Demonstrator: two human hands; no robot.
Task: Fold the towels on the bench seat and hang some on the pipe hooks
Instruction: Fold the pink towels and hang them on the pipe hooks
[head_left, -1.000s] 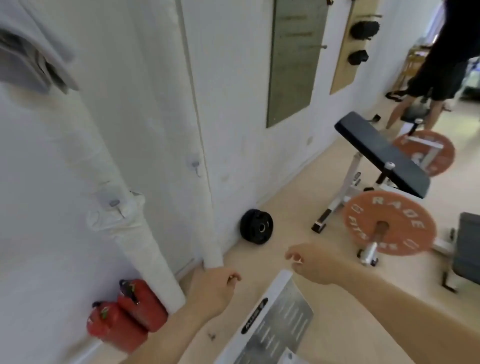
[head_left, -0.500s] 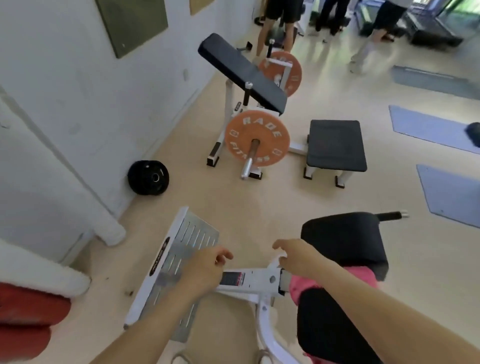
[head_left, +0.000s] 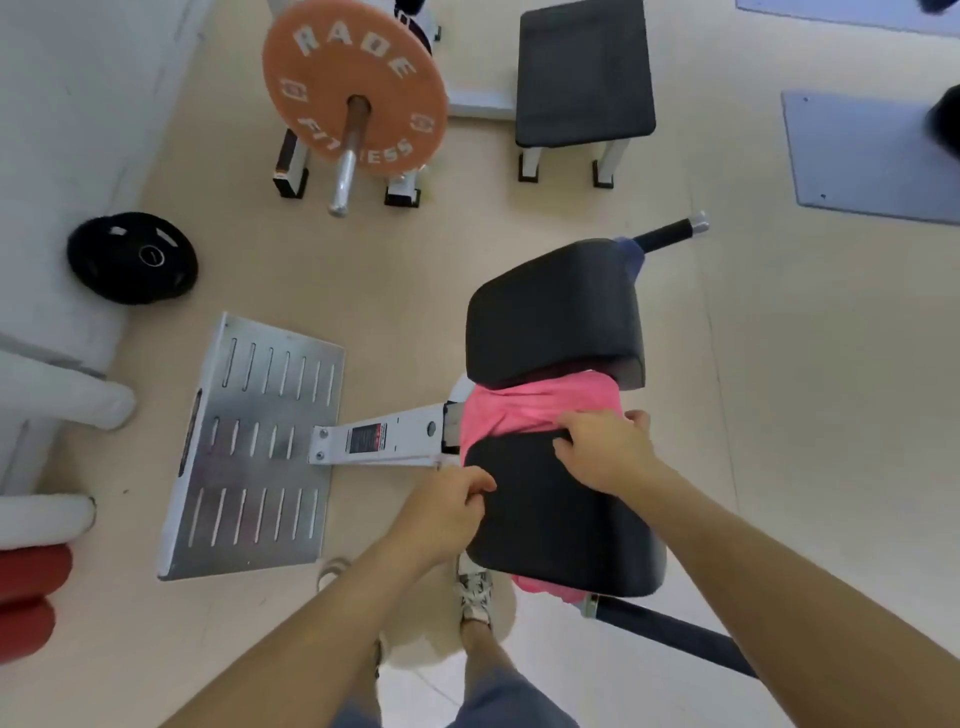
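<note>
A pink towel (head_left: 540, 410) lies bunched in the gap between the bench's near black seat pad (head_left: 561, 525) and its far black pad (head_left: 556, 312). Another bit of pink cloth pokes out under the near pad's front edge. My right hand (head_left: 605, 449) rests at the near pad's far edge, with its fingers curled into the pink towel. My left hand (head_left: 447, 506) is at the near pad's left edge with curled fingers. Whether the left hand holds anything is hidden.
A slotted metal footplate (head_left: 254, 447) lies on the floor to the left. An orange weight plate (head_left: 358, 88) on a bar, a black plate (head_left: 132, 265) and a small black bench (head_left: 584, 78) stand beyond. White wrapped pipes (head_left: 62, 400) run along the left wall above red cylinders (head_left: 31, 571).
The view has swung from the wall and pipes down to the bench. Both hands have come to the near pad, and the right hand now grips the pink towel.
</note>
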